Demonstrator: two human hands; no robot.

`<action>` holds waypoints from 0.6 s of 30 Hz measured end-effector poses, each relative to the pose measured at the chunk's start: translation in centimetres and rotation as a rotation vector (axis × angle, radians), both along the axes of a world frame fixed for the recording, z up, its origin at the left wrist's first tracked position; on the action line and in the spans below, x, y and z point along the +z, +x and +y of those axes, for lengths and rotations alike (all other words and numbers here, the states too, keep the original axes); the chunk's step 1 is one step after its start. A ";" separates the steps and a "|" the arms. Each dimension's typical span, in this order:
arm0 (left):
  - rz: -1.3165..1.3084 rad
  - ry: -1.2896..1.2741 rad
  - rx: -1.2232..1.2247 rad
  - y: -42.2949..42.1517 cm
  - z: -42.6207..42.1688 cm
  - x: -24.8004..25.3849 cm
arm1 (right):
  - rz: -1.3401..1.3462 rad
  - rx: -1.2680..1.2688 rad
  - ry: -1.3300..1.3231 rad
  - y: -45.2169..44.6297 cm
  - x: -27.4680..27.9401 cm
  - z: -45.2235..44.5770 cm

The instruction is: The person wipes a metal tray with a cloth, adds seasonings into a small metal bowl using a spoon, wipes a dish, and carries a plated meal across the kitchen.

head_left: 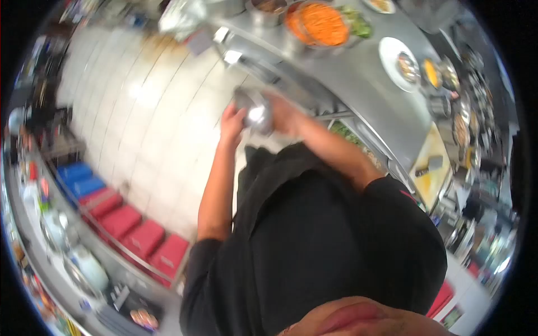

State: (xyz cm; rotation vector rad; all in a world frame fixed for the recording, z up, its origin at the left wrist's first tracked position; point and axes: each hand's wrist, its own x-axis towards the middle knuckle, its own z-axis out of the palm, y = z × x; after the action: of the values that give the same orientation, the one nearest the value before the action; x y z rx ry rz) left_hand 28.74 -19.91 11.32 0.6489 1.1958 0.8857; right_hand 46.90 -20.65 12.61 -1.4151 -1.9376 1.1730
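A shiny metal bowl (256, 113) is held between my two hands, above the tiled floor and in front of my dark apron. My left hand (231, 124) grips the bowl's left side with its fingers on the rim. On the other side, my right hand (283, 116) is against the bowl, blurred by motion and partly hidden behind it. What the bowl contains, if anything, cannot be made out.
A steel counter (358, 84) on the right bears shredded carrot (324, 23), a white plate (388, 53) and a yellow cutting board (441, 147) with a cleaver (430, 166). Red bins (143, 238) and blue bins (75, 172) line the lower left.
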 end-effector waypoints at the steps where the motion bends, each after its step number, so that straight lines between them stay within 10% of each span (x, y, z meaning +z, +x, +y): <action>1: -0.055 -0.031 0.036 -0.4 -0.3 1.3 | 0.574 0.036 -0.570 0.0 -3.1 -0.2; 3: -0.049 -0.059 -0.043 -3.3 -1.0 -1.7 | 1.118 0.003 -1.360 0.6 -6.0 -0.5; 6: -0.006 -0.082 0.076 -5.2 -2.3 -2.3 | 0.880 -0.254 -1.395 5.4 5.5 -2.2; 11: 0.180 -0.102 0.117 -8.3 -2.7 -7.7 | 1.401 -0.276 -0.766 20.2 3.9 -4.0; 14: 0.246 -0.104 0.110 -9.2 -2.5 -9.4 | 1.206 -0.543 -0.296 23.0 12.5 -3.2; 18: 0.337 -0.090 0.090 -10.8 -1.7 -11.9 | 1.249 -0.896 -0.086 31.4 10.7 0.7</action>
State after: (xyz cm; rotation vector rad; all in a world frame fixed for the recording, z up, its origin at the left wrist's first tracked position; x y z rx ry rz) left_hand 17.96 -21.62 -0.57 0.6936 1.5688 0.8122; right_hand 78.32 -19.98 23.26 -0.9370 -0.3303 1.1733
